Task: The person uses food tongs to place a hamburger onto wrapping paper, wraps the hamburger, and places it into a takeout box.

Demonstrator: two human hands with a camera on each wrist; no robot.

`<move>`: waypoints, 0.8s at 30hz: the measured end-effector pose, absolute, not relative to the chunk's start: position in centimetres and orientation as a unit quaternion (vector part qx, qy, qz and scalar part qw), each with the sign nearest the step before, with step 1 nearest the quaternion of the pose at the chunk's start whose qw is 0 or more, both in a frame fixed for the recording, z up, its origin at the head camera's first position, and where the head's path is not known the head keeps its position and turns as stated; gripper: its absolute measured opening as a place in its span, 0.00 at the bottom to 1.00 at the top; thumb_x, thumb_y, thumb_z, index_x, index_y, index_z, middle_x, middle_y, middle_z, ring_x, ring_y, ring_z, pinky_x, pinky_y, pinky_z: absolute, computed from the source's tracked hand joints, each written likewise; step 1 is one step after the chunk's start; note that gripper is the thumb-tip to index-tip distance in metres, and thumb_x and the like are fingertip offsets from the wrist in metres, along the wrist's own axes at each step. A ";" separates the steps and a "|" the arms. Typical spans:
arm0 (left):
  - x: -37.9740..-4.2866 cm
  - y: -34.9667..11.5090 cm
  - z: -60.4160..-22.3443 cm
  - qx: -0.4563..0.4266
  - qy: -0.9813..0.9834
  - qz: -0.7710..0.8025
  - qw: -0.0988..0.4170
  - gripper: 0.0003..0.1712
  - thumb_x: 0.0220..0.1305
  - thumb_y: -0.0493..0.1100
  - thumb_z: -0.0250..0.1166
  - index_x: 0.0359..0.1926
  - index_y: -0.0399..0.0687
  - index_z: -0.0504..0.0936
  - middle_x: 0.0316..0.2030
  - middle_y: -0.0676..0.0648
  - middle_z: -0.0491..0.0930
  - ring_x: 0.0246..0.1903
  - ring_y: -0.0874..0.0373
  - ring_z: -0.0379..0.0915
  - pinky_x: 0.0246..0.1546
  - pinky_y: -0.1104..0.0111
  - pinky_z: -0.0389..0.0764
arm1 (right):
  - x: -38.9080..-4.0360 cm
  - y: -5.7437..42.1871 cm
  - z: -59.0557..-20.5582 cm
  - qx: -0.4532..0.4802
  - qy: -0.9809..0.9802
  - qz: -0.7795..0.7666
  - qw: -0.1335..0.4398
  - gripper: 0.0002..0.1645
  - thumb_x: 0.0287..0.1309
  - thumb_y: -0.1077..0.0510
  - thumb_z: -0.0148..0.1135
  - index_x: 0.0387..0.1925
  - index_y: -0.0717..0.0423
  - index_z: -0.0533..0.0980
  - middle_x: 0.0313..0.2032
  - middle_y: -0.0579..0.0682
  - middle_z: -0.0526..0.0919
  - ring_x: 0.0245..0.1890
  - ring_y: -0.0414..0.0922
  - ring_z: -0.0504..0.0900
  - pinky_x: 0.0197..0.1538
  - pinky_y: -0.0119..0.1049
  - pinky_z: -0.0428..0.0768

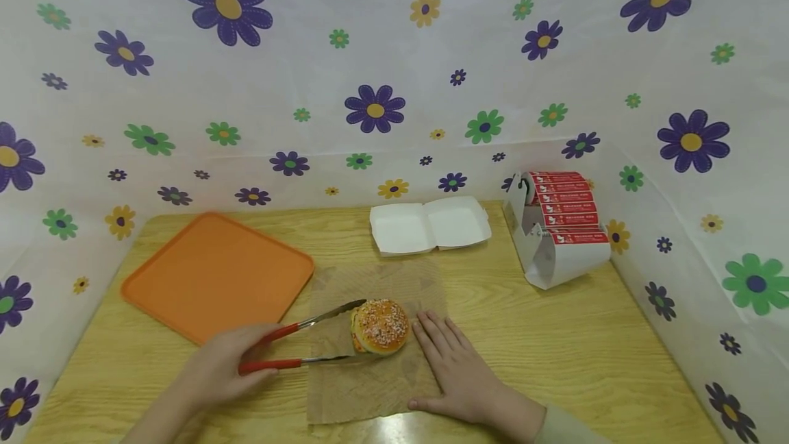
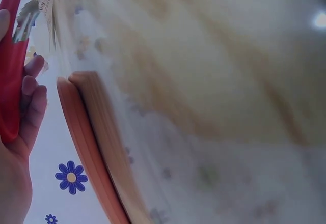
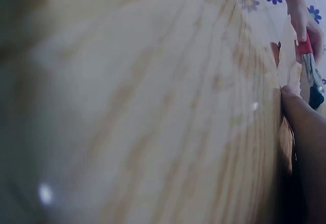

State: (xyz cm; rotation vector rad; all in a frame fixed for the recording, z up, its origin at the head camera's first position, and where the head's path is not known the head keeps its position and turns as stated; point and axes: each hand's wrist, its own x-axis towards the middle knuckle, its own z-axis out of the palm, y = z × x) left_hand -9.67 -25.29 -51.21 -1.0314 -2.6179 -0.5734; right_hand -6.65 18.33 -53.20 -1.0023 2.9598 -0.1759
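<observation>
My left hand (image 1: 224,365) grips red-handled tongs (image 1: 280,364); the left wrist view also shows its fingers around the red handles (image 2: 10,76). The two metal arms of the tongs reach to either side of a burger (image 1: 382,326) with a seeded bun. Whether the tips press on the burger I cannot tell. The burger sits on a sheet of brown printed paper (image 1: 351,396). Flat on the right part of that paper and the table lies my right hand (image 1: 459,375), its fingers straight and the fingertips just right of the burger. In the right wrist view its thumb (image 3: 300,117) shows.
An orange tray (image 1: 216,273) lies at the left of the wooden table (image 1: 555,348). Behind the paper stands an unfolded white box (image 1: 431,225). At the back right is a holder with a roll of red-and-white labels (image 1: 567,211). Flowered sheeting (image 1: 308,74) surrounds the table.
</observation>
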 end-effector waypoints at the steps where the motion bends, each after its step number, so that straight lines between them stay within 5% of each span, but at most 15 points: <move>1: -9.6 -25.4 -51.1 -0.356 -0.902 -0.203 0.137 0.37 0.47 0.50 0.86 0.60 0.49 0.85 0.41 0.58 0.88 0.36 0.69 0.80 0.34 0.67 0.86 | -6.7 18.3 -53.2 -0.321 0.945 -0.057 0.006 0.71 0.61 0.12 0.46 0.84 0.61 0.51 0.85 0.61 0.51 0.85 0.56 0.52 0.82 0.33 0.15; 8: -9.2 -26.3 -50.7 -0.369 -0.879 -0.249 0.171 0.34 0.48 0.49 0.86 0.57 0.48 0.85 0.34 0.61 0.85 0.30 0.75 0.71 0.27 0.79 0.76 | -6.7 18.2 -53.2 -0.317 0.946 -0.061 0.013 0.72 0.61 0.12 0.47 0.84 0.61 0.51 0.85 0.60 0.50 0.85 0.56 0.51 0.82 0.33 0.15; 15: -9.6 -27.0 -50.2 -0.357 -0.871 -0.277 0.193 0.28 0.65 0.58 0.76 0.57 0.45 0.84 0.29 0.61 0.81 0.26 0.77 0.65 0.22 0.83 0.69 | -6.7 18.2 -53.0 -0.307 0.949 -0.060 0.025 0.72 0.60 0.11 0.48 0.85 0.58 0.49 0.86 0.58 0.48 0.86 0.55 0.50 0.86 0.50 0.42; 20: -10.2 -27.6 -49.6 -0.338 -0.877 -0.276 0.201 0.29 0.60 0.53 0.80 0.56 0.44 0.83 0.32 0.57 0.83 0.26 0.75 0.64 0.24 0.84 0.67 | -6.7 18.2 -53.0 -0.306 0.950 -0.057 0.026 0.72 0.59 0.11 0.47 0.85 0.58 0.49 0.86 0.58 0.48 0.86 0.54 0.50 0.84 0.54 0.50; 24: -10.8 -28.3 -49.7 -0.315 -0.883 -0.271 0.218 0.31 0.68 0.63 0.72 0.56 0.43 0.84 0.31 0.57 0.82 0.25 0.73 0.64 0.25 0.85 0.66 | -6.7 18.2 -53.1 -0.307 0.950 -0.055 0.025 0.73 0.59 0.11 0.47 0.85 0.58 0.49 0.86 0.58 0.48 0.86 0.55 0.50 0.84 0.55 0.52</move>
